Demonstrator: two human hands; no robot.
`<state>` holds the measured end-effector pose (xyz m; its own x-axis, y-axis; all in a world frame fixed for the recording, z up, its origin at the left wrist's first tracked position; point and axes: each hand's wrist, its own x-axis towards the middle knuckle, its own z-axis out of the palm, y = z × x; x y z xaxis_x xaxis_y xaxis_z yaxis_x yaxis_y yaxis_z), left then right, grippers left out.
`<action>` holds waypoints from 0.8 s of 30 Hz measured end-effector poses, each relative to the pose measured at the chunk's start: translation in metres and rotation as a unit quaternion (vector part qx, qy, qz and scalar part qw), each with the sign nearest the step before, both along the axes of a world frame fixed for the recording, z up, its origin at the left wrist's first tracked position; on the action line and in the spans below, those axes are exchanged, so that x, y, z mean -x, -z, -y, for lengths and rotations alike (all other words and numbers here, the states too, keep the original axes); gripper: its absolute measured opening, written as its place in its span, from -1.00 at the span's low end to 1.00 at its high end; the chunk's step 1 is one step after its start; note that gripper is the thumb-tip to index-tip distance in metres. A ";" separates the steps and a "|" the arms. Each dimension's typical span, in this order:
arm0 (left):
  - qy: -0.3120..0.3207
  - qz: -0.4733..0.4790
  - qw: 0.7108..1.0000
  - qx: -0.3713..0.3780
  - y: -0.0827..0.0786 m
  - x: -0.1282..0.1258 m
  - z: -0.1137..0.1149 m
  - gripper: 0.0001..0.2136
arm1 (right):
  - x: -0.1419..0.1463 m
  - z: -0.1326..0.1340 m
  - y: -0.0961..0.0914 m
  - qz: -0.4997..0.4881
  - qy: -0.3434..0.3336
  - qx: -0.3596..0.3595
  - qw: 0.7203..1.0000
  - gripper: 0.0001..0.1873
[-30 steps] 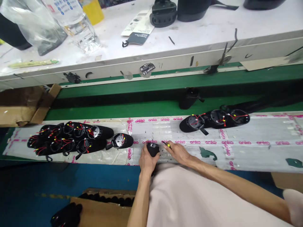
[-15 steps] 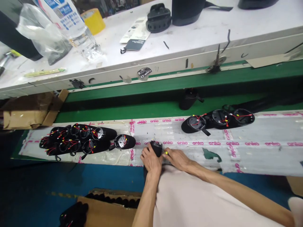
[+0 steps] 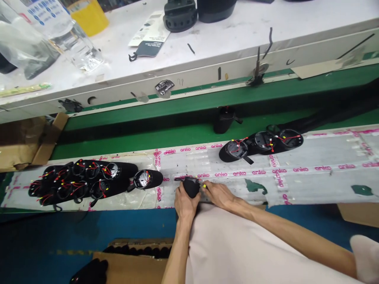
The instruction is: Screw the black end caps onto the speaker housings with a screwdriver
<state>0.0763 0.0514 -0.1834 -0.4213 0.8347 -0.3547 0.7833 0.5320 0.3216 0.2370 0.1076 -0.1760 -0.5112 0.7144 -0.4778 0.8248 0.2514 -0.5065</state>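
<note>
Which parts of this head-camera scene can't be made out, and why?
Head view, all four:
Near side of the rounded black unit: covered by the left hand.
Small bright-yellow piece in the right hand: too small to identify.
Top of the clear plastic bottle: cut off by the top edge.
Near end of the brown cardboard box: cut off by the bottom edge.

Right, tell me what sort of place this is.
Probably a factory assembly line: many similar wired black cases sit grouped on a taped work surface, a long green belt-like strip runs behind it, and an open carton stands below.
</note>
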 end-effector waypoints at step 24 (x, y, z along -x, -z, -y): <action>-0.004 0.004 1.000 0.007 0.006 0.005 0.000 -0.19 | 0.014 -0.004 -0.004 0.029 -0.030 0.011 0.999 -0.70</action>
